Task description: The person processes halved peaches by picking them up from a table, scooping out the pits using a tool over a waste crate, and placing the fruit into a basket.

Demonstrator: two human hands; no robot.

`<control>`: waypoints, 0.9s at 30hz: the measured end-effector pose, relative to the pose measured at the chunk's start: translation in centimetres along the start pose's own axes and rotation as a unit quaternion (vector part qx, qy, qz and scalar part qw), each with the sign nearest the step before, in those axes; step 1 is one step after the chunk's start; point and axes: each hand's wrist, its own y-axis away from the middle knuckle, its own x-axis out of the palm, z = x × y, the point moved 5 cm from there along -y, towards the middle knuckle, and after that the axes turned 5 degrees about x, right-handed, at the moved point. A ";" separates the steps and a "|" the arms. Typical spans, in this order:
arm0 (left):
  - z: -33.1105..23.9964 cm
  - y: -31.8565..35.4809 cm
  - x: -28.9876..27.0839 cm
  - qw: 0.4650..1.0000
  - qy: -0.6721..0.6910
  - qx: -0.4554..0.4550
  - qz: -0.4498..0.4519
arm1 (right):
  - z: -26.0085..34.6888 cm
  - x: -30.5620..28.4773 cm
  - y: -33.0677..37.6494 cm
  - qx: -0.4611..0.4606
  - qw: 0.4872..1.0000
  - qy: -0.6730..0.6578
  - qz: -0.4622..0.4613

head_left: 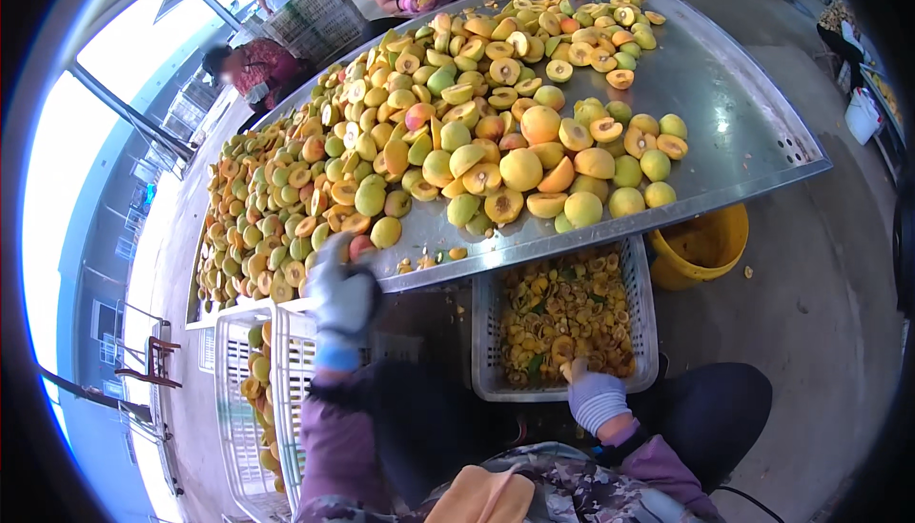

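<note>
Fruit: heap of yellow, orange and green pieces (521, 170) covered the left and middle of the metal tabletop (710, 132); some bore a red blush.
Cut faces: many pieces lay halved, showing pale-yellow to orange flesh (481, 178) around brown centres; for rounded sides facing up, I could not tell whole from half.
Left hand: my gloved left hand (341, 299) was at the tabletop's near edge, beside a reddish fruit (360, 246); blurred, grasp could not be told.
Right hand: my gloved right hand (597, 399) was at the near rim of the lower basket (486, 342), fingers curled; whether they gripped anything, I could not tell.
Lower basket: held small yellow-brown scraps (562, 304), some ring-like, with green leaf bits.
Left crate: white, slatted (294, 371); more fruit showed behind its wall.
</note>
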 end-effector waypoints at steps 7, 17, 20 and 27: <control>-5.3 -3.7 16.7 0.962 0.018 -0.139 0.234 | 0.8 -1.1 0.5 -0.024 0.998 -0.053 0.033; -6.4 3.8 9.9 0.831 0.509 -0.082 0.209 | 4.4 -7.6 1.3 -0.103 0.956 -0.207 -0.182; -9.5 8.2 8.4 0.608 0.699 -0.289 0.240 | 6.2 -9.4 2.1 -0.153 0.939 -0.200 -0.236; -11.9 13.3 6.0 0.604 0.708 -0.241 0.275 | 8.0 -10.1 3.8 -0.171 0.948 -0.165 -0.212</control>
